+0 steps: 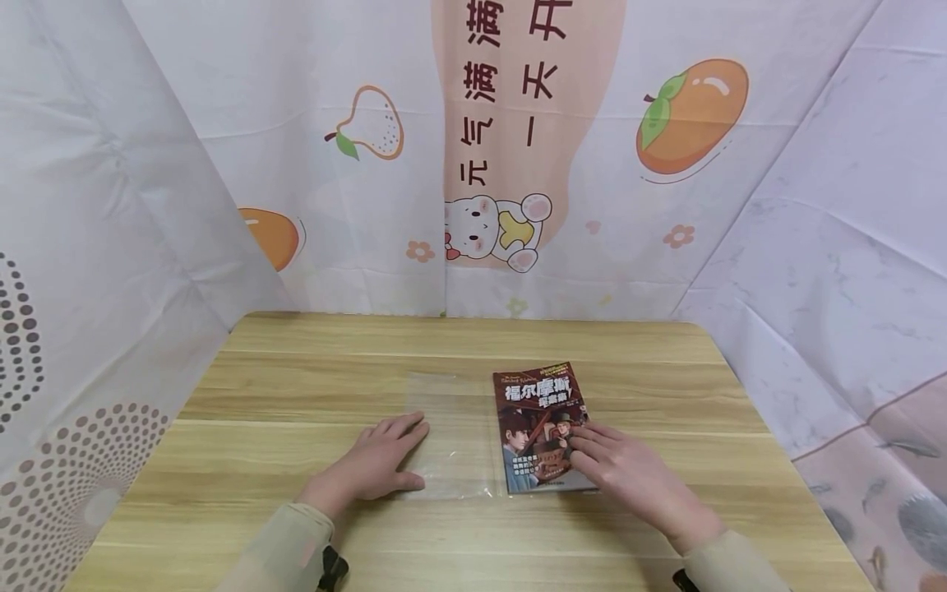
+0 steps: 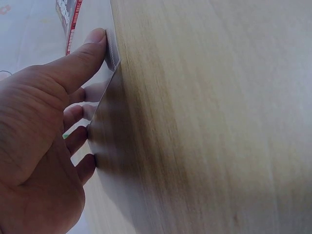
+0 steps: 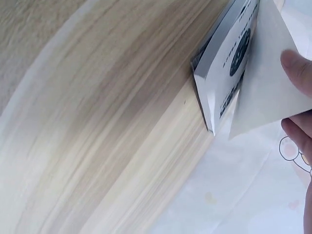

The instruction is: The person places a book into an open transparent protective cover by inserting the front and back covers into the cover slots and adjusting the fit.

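A paperback book (image 1: 536, 432) with a dark illustrated cover lies on the table, its front cover tilted up. My right hand (image 1: 625, 473) is at the book's right edge. Seen from the right wrist, its thumb and fingers pinch the cover (image 3: 265, 83), which stands away from the printed page (image 3: 234, 58). A clear plastic sheet (image 1: 455, 444) lies flat to the left of the book, reaching its left edge. My left hand (image 1: 373, 460) rests on the sheet's left edge with fingers extended. In the left wrist view the thumb touches the sheet near a corner.
The wooden table (image 1: 333, 345) has rounded far corners. A white printed curtain (image 1: 355, 222) hangs behind it, and pale cloths hang at the left and right sides.
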Tool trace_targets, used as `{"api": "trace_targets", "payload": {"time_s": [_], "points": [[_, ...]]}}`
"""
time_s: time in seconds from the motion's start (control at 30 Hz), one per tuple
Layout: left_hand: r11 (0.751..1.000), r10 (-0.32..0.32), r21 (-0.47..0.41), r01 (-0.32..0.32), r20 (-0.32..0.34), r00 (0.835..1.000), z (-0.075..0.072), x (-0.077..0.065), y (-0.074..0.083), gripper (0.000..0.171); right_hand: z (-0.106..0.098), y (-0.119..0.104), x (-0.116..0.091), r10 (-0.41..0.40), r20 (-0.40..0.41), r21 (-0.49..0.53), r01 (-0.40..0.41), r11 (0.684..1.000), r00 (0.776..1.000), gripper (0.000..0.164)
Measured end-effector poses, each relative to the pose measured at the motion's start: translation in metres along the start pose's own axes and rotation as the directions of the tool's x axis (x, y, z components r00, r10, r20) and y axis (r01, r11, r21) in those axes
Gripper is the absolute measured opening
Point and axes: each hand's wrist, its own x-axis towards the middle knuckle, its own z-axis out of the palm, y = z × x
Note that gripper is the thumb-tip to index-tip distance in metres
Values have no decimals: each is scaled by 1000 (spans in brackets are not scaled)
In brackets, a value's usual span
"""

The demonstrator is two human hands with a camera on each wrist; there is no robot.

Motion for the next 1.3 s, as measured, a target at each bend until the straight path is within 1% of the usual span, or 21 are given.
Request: {"api": "trace_targets", "payload": {"time_s": [0.1, 0.2, 0.3, 0.43, 0.57, 0.67, 0.77, 0.9, 1.0, 1.07, 1.17, 1.23, 1.3], "points": [[1000, -4, -3, 4, 1, 1000, 0, 0, 0, 78, -2, 2, -3, 15, 0, -20, -15, 1000, 1000, 28], [1000, -7, -6, 7, 2, 1000, 0, 0, 0, 79, -3, 4, -5, 41, -51, -12, -42, 999, 998, 35], [1000, -7, -7, 7, 2, 1000, 0, 0, 0, 79, -2, 6, -6, 80, -87, -13, -82, 997, 993, 36], [1000, -6, -8, 6, -1, 1000, 0, -1, 1, 78, 0, 7, -5, 174, -77, 4, -174, 985, 982, 37], [1000, -5, -11, 5, -4, 1000, 0, -1, 1, 78, 3, 5, -4, 283, -55, 68, -280, 958, 957, 42], [1000, -4, -13, 4, -6, 1000, 0, -1, 1, 78, 3, 2, -3, 332, -29, 111, -327, 938, 943, 48], [1000, -3, -21, 3, -6, 1000, 0, -1, 1, 78, 2, 1, -1, 352, 2, 152, -348, 925, 936, 55], [1000, -3, -26, 3, -8, 1000, 0, -1, 0, 78, 2, -2, 2, 347, 53, 199, -350, 915, 936, 66], [1000, -3, -24, 2, -7, 1000, 0, -1, 0, 78, 3, -4, 4, 321, 101, 229, -336, 914, 942, 73], [1000, -2, -27, 1, -7, 1000, 0, -1, 0, 78, 4, -7, 5, 307, 147, 238, -335, 912, 940, 77], [999, -1, -33, 1, -7, 1000, -1, -2, 1, 78, 6, -11, 7, 302, 216, 258, -353, 899, 928, 85], [999, -2, -34, 1, -6, 1000, -1, -2, 1, 78, 7, -13, 8, 313, 257, 253, -376, 891, 915, 89], [999, -2, -32, 2, -6, 1000, -1, -2, 2, 78, 8, -15, 10, 325, 273, 242, -392, 888, 905, 91]]}}
